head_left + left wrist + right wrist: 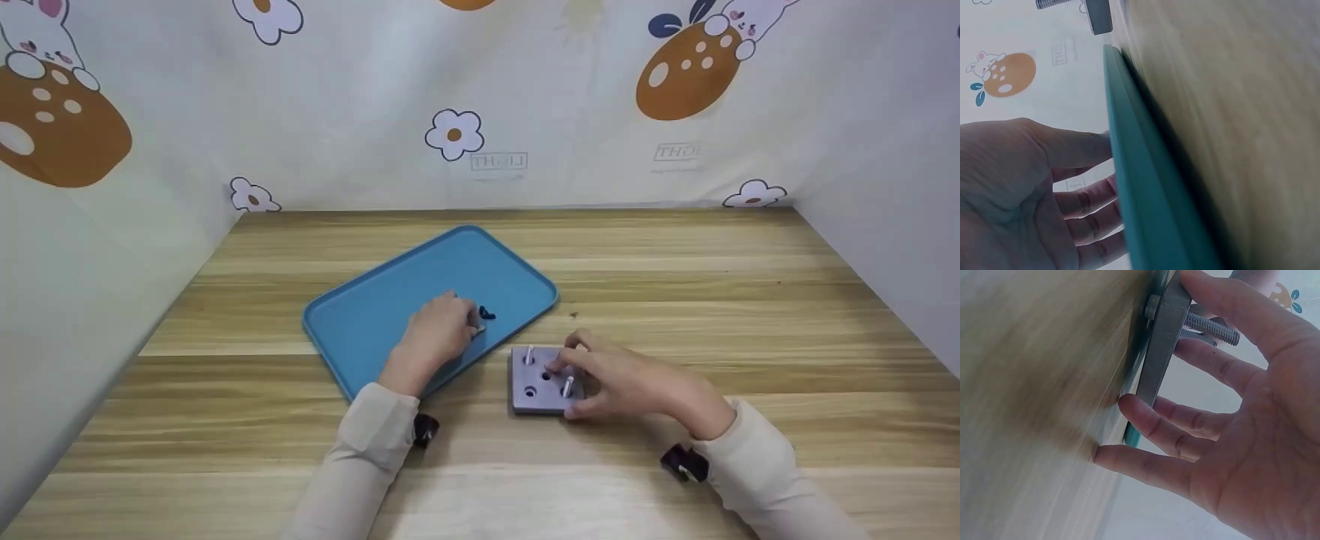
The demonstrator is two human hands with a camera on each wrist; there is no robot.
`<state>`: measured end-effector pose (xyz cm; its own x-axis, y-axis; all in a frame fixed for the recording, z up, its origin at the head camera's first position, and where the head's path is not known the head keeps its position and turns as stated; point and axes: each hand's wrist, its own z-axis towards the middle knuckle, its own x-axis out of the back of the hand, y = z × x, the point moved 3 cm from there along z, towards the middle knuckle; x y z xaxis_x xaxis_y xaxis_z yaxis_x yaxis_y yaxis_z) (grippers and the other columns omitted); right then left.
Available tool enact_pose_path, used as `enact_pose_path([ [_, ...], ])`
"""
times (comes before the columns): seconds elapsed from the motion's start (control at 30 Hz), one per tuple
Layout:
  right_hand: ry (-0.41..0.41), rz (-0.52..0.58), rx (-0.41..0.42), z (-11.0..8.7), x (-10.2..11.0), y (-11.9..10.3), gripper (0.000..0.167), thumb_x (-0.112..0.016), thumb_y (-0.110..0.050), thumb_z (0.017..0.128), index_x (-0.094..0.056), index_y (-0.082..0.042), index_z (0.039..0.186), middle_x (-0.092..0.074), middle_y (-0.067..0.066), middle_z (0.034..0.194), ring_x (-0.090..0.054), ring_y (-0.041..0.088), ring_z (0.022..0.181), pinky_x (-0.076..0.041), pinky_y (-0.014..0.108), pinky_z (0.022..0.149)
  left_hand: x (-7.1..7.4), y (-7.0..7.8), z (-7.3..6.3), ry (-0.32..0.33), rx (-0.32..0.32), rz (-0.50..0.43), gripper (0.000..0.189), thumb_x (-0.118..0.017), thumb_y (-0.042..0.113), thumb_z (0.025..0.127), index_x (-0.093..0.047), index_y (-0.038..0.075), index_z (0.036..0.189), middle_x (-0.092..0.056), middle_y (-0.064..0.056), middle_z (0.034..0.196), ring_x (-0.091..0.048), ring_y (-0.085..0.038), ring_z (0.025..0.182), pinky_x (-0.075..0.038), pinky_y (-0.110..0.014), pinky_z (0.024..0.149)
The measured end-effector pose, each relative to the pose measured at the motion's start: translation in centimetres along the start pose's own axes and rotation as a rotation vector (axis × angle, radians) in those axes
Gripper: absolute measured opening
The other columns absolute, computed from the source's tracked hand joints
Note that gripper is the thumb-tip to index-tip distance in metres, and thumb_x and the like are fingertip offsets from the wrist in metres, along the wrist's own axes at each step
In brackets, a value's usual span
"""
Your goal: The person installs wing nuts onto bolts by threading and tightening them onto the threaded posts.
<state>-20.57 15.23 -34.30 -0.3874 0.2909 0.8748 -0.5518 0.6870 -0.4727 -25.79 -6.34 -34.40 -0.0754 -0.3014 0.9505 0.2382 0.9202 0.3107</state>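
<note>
In the head view a square grey metal plate (547, 403) lies on the table with several holes. Two threaded bolts (568, 386) stand up from it. My right hand (630, 379) holds its right side, thumb at the near corner and a finger on the top face. A bolt head (1152, 307) shows beneath the plate in the right wrist view. My left hand (439, 330) reaches down into the blue tray (360, 300), fingers bent beside small dark pieces (487, 313). A tiny pale bit (480, 329) shows at its fingertips; the tray rim hides them in the left wrist view.
The wooden table (675, 270) carries the tray, turned at an angle left of the plate. A patterned cloth wall (360, 90) rises behind the table and at both sides. A small dark mark (574, 315) lies right of the tray.
</note>
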Motion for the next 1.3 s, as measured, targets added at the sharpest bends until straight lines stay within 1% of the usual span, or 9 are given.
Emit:
enact_pose_path([
  [0.1,0.004,-0.009,0.017,0.0,0.0,-0.1,0.047,-0.073,-0.027,0.076,-0.057,-0.012,0.118,-0.046,0.007,0.115,-0.052,0.02,0.097,-0.046,0.036,0.082,0.0,0.1,0.0,-0.01,0.003,0.023,0.013,-0.06,0.015,0.09,-0.068,0.006,0.096,-0.06,-0.011,0.101,-0.059,-0.027,0.093,-0.05,-0.042,0.08],
  [0.3,-0.001,-0.009,0.016,-0.1,0.0,0.0,0.046,-0.073,-0.028,0.077,-0.057,-0.012,0.117,-0.046,0.007,0.116,-0.051,0.02,0.097,-0.046,0.035,0.081,-0.1,0.3,0.0,-0.052,0.018,0.058,0.017,-0.059,0.016,0.091,-0.068,0.003,0.095,-0.058,-0.015,0.108,-0.057,-0.03,0.099,-0.049,-0.044,0.084],
  [0.4,-0.005,-0.007,0.012,-0.1,0.1,0.0,0.046,-0.073,-0.028,0.077,-0.057,-0.012,0.117,-0.046,0.007,0.116,-0.051,0.02,0.098,-0.046,0.036,0.082,0.1,0.5,0.0,-0.052,0.01,0.046,0.017,-0.057,0.015,0.092,-0.066,0.002,0.097,-0.058,-0.014,0.107,-0.056,-0.029,0.1,-0.048,-0.043,0.085],
  [0.5,-0.004,-0.01,0.012,0.0,0.1,-0.1,0.045,-0.073,-0.028,0.077,-0.057,-0.012,0.116,-0.046,0.007,0.115,-0.051,0.02,0.098,-0.046,0.037,0.082,0.5,0.8,-0.1,-0.047,0.0,-0.013,0.016,-0.054,0.014,0.093,-0.063,0.002,0.1,-0.06,-0.012,0.102,-0.057,-0.026,0.095,-0.048,-0.041,0.084],
  [0.63,-0.001,-0.014,0.02,0.1,0.1,-0.1,0.044,-0.073,-0.028,0.077,-0.058,-0.012,0.115,-0.046,0.006,0.114,-0.051,0.019,0.098,-0.046,0.036,0.082,1.3,1.5,-0.4,-0.029,-0.058,-0.122,0.01,-0.053,0.013,0.093,-0.058,0.005,0.099,-0.063,-0.009,0.097,-0.058,-0.023,0.088,-0.048,-0.038,0.079],
  [0.87,0.0,-0.009,0.019,0.0,0.1,-0.1,0.045,-0.073,-0.027,0.077,-0.058,-0.011,0.116,-0.046,0.005,0.113,-0.051,0.019,0.097,-0.046,0.035,0.082,2.0,3.6,-1.0,-0.033,-0.298,-0.224,0.006,-0.058,0.009,0.09,-0.059,0.005,0.095,-0.064,-0.007,0.093,-0.056,-0.017,0.081,-0.047,-0.032,0.073],
  [0.97,-0.004,-0.009,0.021,0.0,0.1,-0.1,0.046,-0.073,-0.028,0.077,-0.058,-0.011,0.117,-0.046,0.005,0.113,-0.051,0.018,0.097,-0.046,0.035,0.082,2.0,4.4,-1.3,-0.065,-0.363,-0.262,0.005,-0.063,0.009,0.087,-0.061,0.006,0.09,-0.066,-0.005,0.09,-0.056,-0.014,0.078,-0.047,-0.03,0.07],
  [1.07,-0.007,-0.01,0.019,0.0,0.1,0.0,0.047,-0.073,-0.029,0.077,-0.058,-0.01,0.118,-0.046,0.005,0.112,-0.05,0.018,0.098,-0.046,0.035,0.082,1.9,4.9,-1.5,-0.09,-0.387,-0.268,0.005,-0.065,0.01,0.085,-0.061,0.007,0.088,-0.067,-0.002,0.09,-0.056,-0.012,0.078,-0.047,-0.026,0.069],
  [1.3,-0.013,-0.02,0.014,0.0,0.1,0.0,0.047,-0.073,-0.03,0.077,-0.058,-0.011,0.117,-0.046,0.005,0.112,-0.05,0.017,0.095,-0.046,0.032,0.079,1.4,5.4,-1.5,-0.111,-0.381,-0.241,0.007,-0.066,0.008,0.084,-0.062,0.009,0.089,-0.065,-0.001,0.088,-0.057,-0.012,0.079,-0.047,-0.024,0.07],
])
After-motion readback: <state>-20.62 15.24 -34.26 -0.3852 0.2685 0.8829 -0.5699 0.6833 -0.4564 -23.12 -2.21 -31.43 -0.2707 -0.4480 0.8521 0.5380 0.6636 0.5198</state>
